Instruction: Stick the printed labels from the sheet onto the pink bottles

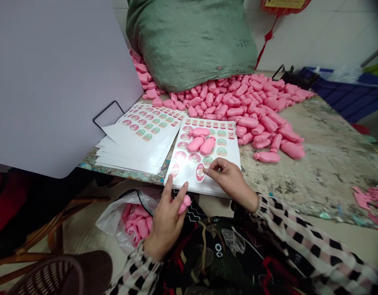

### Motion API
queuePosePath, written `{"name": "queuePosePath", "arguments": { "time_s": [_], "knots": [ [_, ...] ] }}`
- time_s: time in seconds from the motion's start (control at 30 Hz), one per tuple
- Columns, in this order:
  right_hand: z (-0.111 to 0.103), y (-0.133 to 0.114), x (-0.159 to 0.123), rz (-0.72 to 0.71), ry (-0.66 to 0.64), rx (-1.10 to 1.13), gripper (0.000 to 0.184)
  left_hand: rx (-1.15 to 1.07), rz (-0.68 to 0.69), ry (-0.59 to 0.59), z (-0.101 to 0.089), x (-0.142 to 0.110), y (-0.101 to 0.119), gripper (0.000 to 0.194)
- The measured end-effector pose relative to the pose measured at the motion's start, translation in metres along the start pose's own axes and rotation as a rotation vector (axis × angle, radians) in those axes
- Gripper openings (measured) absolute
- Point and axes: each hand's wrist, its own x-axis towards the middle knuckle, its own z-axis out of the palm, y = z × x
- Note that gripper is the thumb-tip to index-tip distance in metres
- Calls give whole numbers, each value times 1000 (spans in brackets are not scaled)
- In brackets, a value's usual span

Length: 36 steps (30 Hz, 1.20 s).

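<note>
My left hand (166,221) is closed around a small pink bottle (185,204), just off the table's front edge. Its index and middle fingers stretch toward the sticker sheet, and most of the bottle is hidden by the hand. Between the thumb and fingertips of my right hand (233,180) is the edge of an oval pink-and-white sticker (200,173), over the lower part of the sheet. This sticker sheet (213,186) tops a stack and bears rows of pink and green stickers. Three pink bottles (196,144) lie on it.
Behind the sheets spreads a large heap of pink bottles (235,110) under a green sack (192,37). More sticker sheets (136,157) lie at left beside a grey panel (60,82). A plastic bag (107,223) of labelled bottles sits below the edge. A blue crate (345,96) stands back right.
</note>
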Motion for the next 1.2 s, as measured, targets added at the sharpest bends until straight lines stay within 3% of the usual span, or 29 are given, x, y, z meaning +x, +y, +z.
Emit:
{"name": "queuePosePath", "arguments": {
  "time_s": [0.07, 0.13, 0.23, 0.33, 0.43, 0.57, 0.8, 0.97, 1.2],
  "knots": [
    [-4, -2, -4, -8, 5, 80, 24, -279, -122, 88, -6, -2, 5, 47],
    [-9, -11, -9, -6, -4, 167, 25, -687, -352, 81, -13, 3, 14, 44],
    [-15, -26, -17, 2, -26, 273, 27, -1392, -679, -110, -21, 22, 30, 45],
    [-18, -35, -25, -28, -49, 279, 25, -1764, -834, -259, -18, 43, 39, 38],
    [-19, -34, -32, -84, -60, 214, 23, -1824, -859, -263, -10, 56, 45, 33],
    [-20, -27, -36, -127, -65, 165, 21, -1750, -841, -271, -4, 62, 51, 41],
    [-18, -27, -38, -171, -81, 182, 18, -1737, -740, -320, 0, 64, 54, 46],
    [-15, -26, -39, -155, -89, 203, 17, -1795, -658, -343, 4, 64, 51, 41],
    [-13, -26, -40, -147, -77, 222, 20, -1759, -665, -316, 3, 63, 53, 42]
  ]
}}
